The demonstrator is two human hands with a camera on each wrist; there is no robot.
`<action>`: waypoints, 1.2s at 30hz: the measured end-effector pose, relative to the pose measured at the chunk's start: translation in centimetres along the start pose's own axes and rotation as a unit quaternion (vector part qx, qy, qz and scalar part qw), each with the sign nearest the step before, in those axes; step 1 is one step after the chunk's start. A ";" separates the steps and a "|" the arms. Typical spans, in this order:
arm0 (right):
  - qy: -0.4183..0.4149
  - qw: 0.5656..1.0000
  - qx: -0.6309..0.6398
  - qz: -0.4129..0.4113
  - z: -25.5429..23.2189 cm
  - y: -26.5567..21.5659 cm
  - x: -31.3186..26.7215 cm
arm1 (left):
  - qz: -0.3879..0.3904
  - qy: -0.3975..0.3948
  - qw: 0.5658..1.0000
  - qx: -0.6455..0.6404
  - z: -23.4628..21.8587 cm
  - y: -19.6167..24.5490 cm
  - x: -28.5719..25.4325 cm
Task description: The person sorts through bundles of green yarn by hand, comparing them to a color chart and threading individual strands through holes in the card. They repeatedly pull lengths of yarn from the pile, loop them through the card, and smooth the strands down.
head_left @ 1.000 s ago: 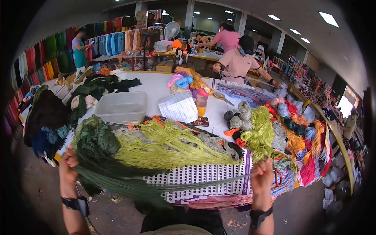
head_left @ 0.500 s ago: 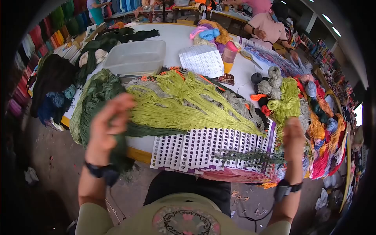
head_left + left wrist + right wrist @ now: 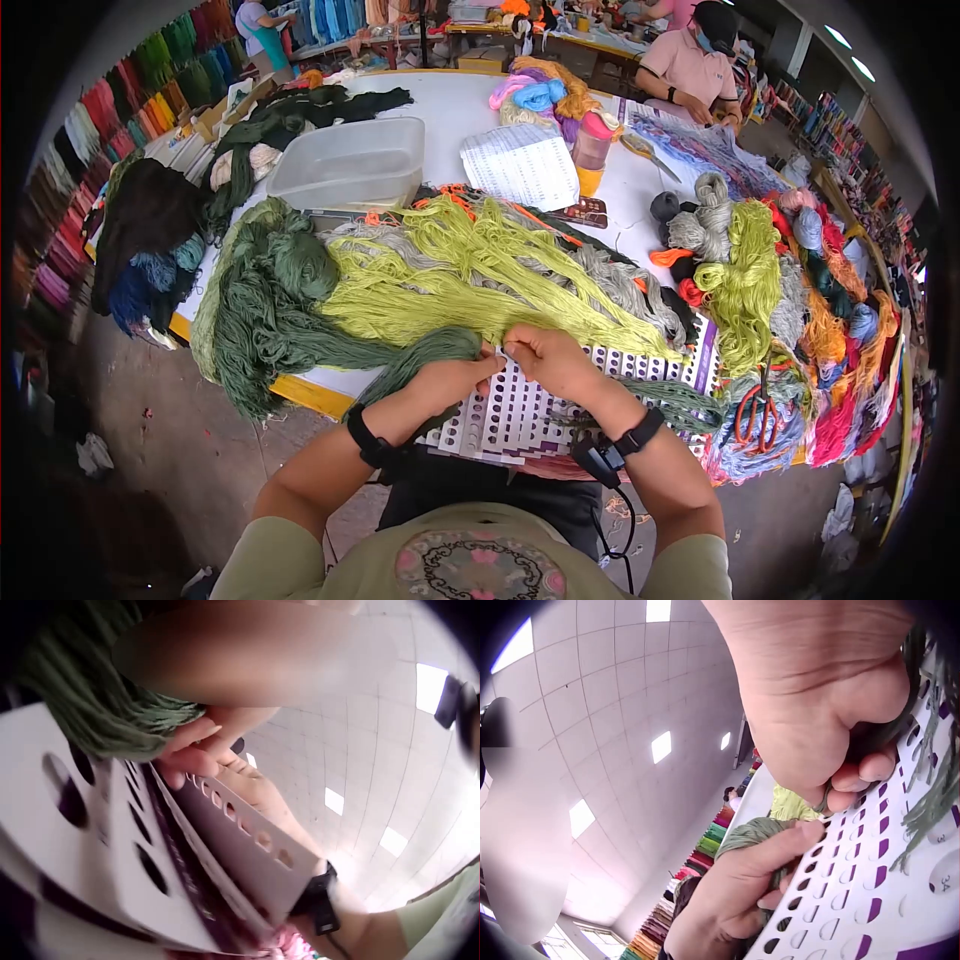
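Both hands meet over the white punched cards at the table's front edge. My left hand grips the end of a dark green yarn bundle, which runs over to the skeins at the left. Beside it, my right hand has its fingers curled, pinching a thin green strand that shows in the right wrist view at the fingertips. In the left wrist view the green yarn lies over the card edges. Cut green strands lie on the cards to the right.
Lime green yarn lies behind the hands. Red-handled scissors rest on coloured yarn at the right. A clear plastic tray, a printed sheet and a bottle stand farther back. A person works across the table.
The hands, apart before, have come together over the cards. The dark green yarn, stretched between them a second ago, now lies to the left with its end in my left hand.
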State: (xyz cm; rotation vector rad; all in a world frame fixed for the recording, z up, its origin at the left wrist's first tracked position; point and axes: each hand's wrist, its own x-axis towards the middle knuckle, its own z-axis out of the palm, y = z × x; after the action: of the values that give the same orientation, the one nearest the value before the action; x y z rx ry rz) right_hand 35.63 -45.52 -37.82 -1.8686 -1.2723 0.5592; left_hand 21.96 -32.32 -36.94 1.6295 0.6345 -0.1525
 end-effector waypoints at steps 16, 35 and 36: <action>-0.050 0.989 -0.047 0.128 -0.3 -2.0 0.8 | -0.117 -0.036 0.992 -0.018 -0.9 0.4 1.8; -0.001 0.994 -0.085 0.076 0.1 -2.9 -1.0 | 0.022 0.021 0.975 -0.219 -5.1 -2.1 -0.4; 0.001 0.993 -0.087 0.078 0.2 -3.0 -1.0 | 0.023 0.018 0.975 -0.219 -4.8 -1.1 -1.1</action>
State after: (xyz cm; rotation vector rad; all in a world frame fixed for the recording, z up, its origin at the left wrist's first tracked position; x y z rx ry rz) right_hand 33.40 -45.87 -35.59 -2.1251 -1.2137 0.5431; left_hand 19.26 -28.11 -36.52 1.2204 0.6087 0.0508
